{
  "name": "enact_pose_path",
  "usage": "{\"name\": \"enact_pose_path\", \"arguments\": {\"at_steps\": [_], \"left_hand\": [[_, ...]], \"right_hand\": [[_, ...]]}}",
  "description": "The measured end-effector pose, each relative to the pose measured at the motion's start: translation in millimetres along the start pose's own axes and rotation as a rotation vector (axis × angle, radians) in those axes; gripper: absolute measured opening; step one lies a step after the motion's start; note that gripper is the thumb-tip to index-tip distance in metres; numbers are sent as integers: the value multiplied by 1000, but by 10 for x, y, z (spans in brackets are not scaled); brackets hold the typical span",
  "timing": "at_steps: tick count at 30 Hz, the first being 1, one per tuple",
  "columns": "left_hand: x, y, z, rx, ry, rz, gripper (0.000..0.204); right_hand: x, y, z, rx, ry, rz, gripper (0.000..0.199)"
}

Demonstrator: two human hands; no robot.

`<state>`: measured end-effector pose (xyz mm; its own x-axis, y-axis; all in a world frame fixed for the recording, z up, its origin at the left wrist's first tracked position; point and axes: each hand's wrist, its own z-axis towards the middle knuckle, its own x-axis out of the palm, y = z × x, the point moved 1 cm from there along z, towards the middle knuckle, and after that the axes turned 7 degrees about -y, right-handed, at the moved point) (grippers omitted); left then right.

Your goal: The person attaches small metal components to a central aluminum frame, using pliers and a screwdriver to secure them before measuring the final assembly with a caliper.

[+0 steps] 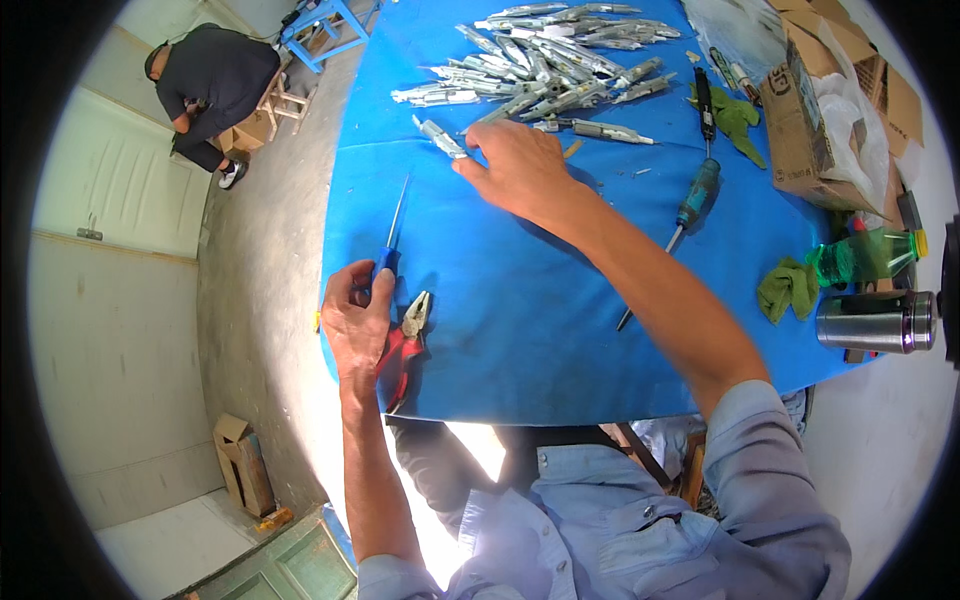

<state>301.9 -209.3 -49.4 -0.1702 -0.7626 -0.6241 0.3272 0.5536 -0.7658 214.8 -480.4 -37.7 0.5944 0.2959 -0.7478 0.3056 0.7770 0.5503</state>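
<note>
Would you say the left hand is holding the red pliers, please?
No, the left hand holds the blue screwdriver, while the pliers lie on the table.

Screwdriver (384, 262): rear of blue handle hidden in the grip of the left hand (355, 318). Pliers (408, 340): one red handle partly covered by the same hand. Right hand (525, 168): outer fingers hidden behind its back; hold on nearest slim part (438, 137) uncertain. Pile of slim parts (575, 95): lower pieces buried, number uncertain. Cardboard box (797, 140): contents screened by plastic bag (850, 95). Counter (500, 350): far end cut off above. Green panel (288, 582): cut off below. Seated person (220, 72): handwork too small to tell.
</note>
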Motion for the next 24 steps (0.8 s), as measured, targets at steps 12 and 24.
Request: {"name": "enact_pose_path", "arguments": {"at_steps": [12, 24], "left_hand": [[16, 15, 4, 22, -23, -4, 36], [-121, -48, 43, -13, 30, -22, 49]], "right_hand": [[-38, -106, -155, 201, 74, 276, 28], [-578, -119, -1155, 590, 470, 1150, 35]]}}
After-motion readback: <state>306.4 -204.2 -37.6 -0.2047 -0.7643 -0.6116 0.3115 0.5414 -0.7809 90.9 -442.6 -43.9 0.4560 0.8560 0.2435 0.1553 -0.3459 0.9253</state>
